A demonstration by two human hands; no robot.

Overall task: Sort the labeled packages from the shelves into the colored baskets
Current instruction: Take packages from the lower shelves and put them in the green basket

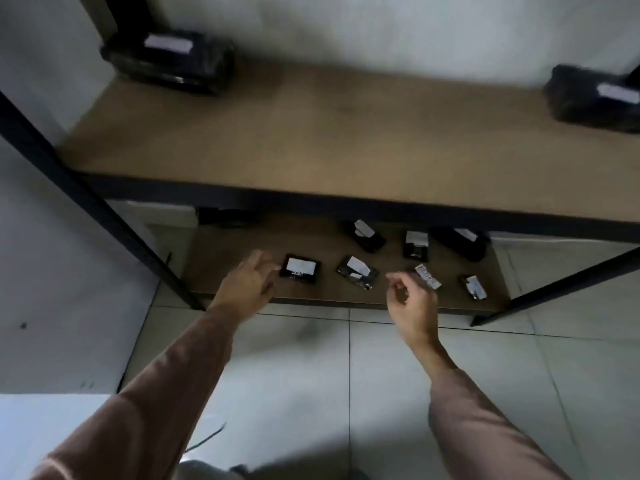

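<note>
We had our left hand (pixel 247 282) stretched toward the front left corner of the lower brown fibreboard shelf (pixel 214 251). Its fingers were straight and spread and held nothing. The fingertips were just beside the left edge of a flat black rectangular package with a white paper label (pixel 300 270); blur kept us from telling whether they touched. The package lay label up near the front edge, which we judged made it the easy pick.

Our right hand (pixel 412 299) hovered over the middle of that front edge, fingers loosely curled, with nothing in them that we could see. A small slim packet with a printed white label (pixel 427 276) lay just behind it. Other glossy, crinkled black film-wrapped packets (pixel 415 244) were scattered toward the back edge and the right corner.

On the upper matte brown board (pixel 311 133), one bulky black film-wrapped bundle (pixel 169 64) sat at the back left corner and another such bundle (pixel 595 98) at the right edge. No coloured baskets were in view.
</note>
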